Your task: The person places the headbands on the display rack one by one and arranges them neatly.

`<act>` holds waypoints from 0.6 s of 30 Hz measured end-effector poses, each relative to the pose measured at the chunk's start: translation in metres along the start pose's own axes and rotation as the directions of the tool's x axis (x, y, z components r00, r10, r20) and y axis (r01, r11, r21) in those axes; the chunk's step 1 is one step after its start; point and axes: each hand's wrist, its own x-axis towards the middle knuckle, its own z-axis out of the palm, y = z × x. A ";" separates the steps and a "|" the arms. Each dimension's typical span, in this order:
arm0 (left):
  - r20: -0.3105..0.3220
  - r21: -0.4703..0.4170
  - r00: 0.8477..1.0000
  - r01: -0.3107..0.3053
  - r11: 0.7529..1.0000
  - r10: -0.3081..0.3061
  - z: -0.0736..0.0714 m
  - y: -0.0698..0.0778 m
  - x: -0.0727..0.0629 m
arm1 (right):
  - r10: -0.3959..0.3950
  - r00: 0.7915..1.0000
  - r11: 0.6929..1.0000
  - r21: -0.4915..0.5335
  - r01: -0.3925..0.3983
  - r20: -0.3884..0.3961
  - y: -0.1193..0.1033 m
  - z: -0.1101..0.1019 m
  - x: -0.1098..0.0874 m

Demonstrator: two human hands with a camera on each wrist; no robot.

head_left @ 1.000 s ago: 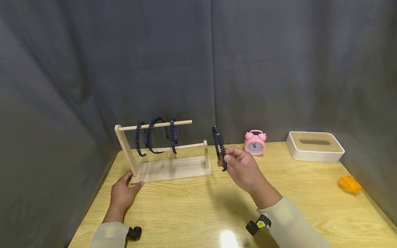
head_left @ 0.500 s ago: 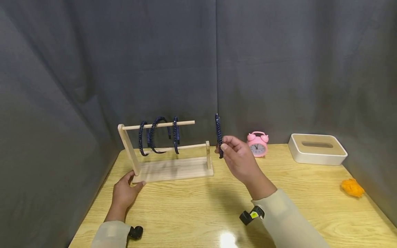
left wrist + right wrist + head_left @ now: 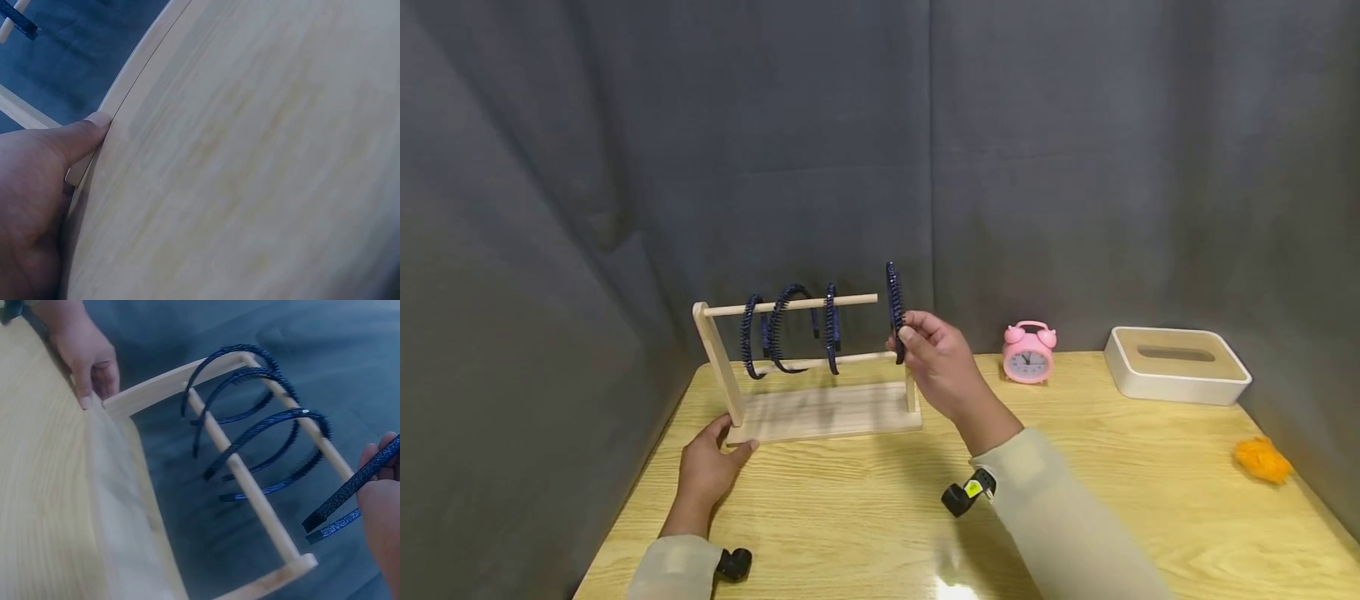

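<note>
My right hand (image 3: 943,362) pinches a dark blue toothed headband (image 3: 895,304) between thumb and fingers, upright just beyond the free end of the wooden rack's upper rod (image 3: 859,299). In the right wrist view the two tips of this headband (image 3: 337,500) point toward the rack's lower rod. Three similar headbands hang along the rack, among them the nearest one (image 3: 275,422) to the held band. At the rack's left front corner, my left hand (image 3: 707,467) grips the wooden base (image 3: 823,414); its thumb (image 3: 94,125) lies along the base edge.
A pink alarm clock (image 3: 1028,354) stands right of the rack. Farther right is a white tissue box (image 3: 1176,383) with a wooden lid, and an orange fluffy ball (image 3: 1262,460) lies near the table's right edge. Dark grey curtains (image 3: 1075,167) enclose the back and sides.
My right hand has raised the headband, turned it more upright and carried it left to the upper rod's end. The left hand keeps its place on the base.
</note>
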 end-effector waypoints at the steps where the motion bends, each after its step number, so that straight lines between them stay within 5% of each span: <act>1: 0.000 -0.001 1.000 -0.001 1.000 0.001 0.000 0.000 0.000 | 0.009 1.000 1.000 0.002 -0.009 -0.002 0.004 0.001 0.002; 10: -0.007 -0.012 1.000 -0.022 1.000 0.022 0.002 0.003 0.001 | 0.095 0.995 0.993 -0.072 -0.097 -0.030 0.029 -0.002 0.016; 18: -0.017 0.002 1.000 -0.017 1.000 0.017 0.001 0.000 -0.001 | 0.099 0.977 0.900 -0.403 -0.169 -0.188 0.044 0.000 0.023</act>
